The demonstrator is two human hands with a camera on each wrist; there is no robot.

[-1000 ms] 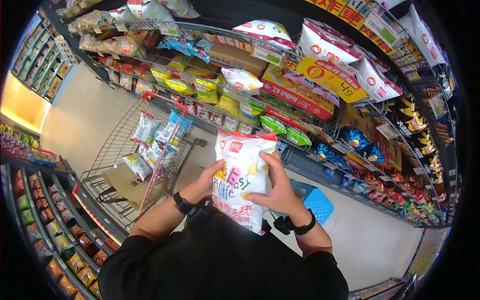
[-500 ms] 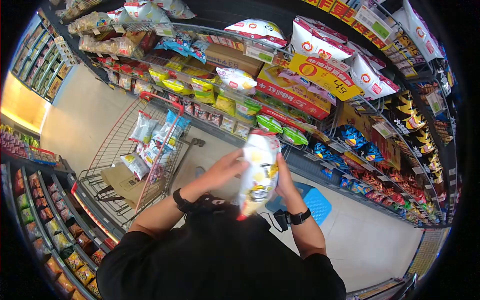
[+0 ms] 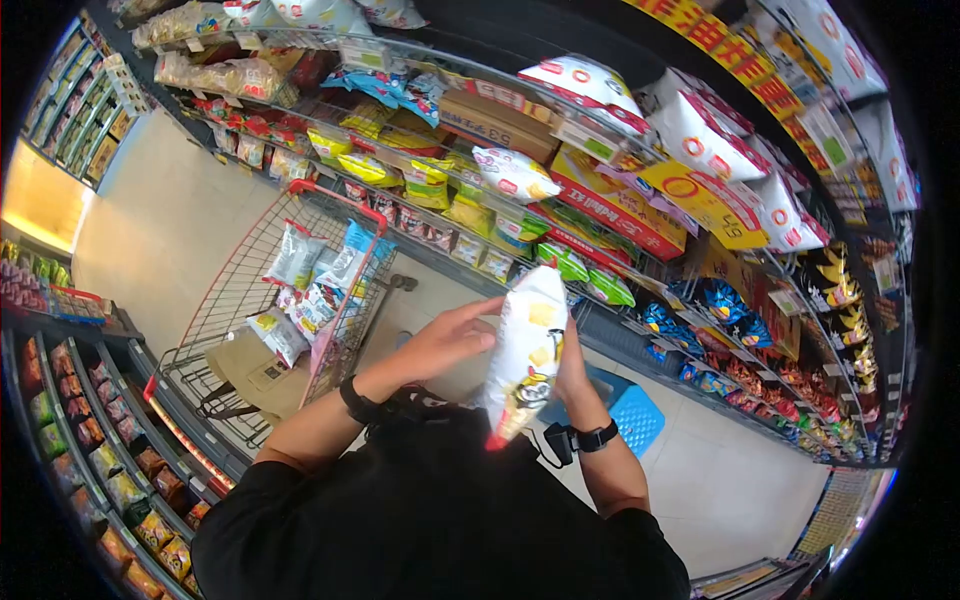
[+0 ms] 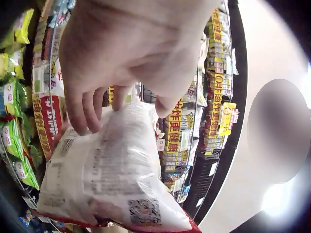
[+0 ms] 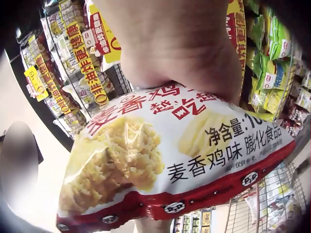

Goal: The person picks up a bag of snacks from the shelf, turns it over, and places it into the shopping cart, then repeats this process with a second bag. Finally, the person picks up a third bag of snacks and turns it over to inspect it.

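Observation:
A white snack bag with a red edge [image 3: 527, 350] is turned with its narrow side up in front of the person's chest. The right hand [image 3: 573, 362] grips its right side, most fingers hidden by the bag. Just left of the bag, the left hand [image 3: 448, 342] has its fingers extended, with a small gap to it. In the left wrist view the left hand [image 4: 129, 63] hangs over the printed back of the bag [image 4: 107, 165], fingers loosely bent. The right wrist view shows the bag's front [image 5: 160, 155] below the right hand [image 5: 180, 48].
A wire shopping cart [image 3: 225, 290] at the left holds several snack bags [image 3: 292, 252] and a tan bag [image 3: 255, 375]. Snack shelves [image 3: 590, 140] run across the top and right. A blue stool [image 3: 635, 420] stands on the floor right of the person. More shelves [image 3: 110, 400] line the lower left.
The bag has turned from front face up to narrow side up. My left hand has let go of it and moved slightly away; the right hand still holds it.

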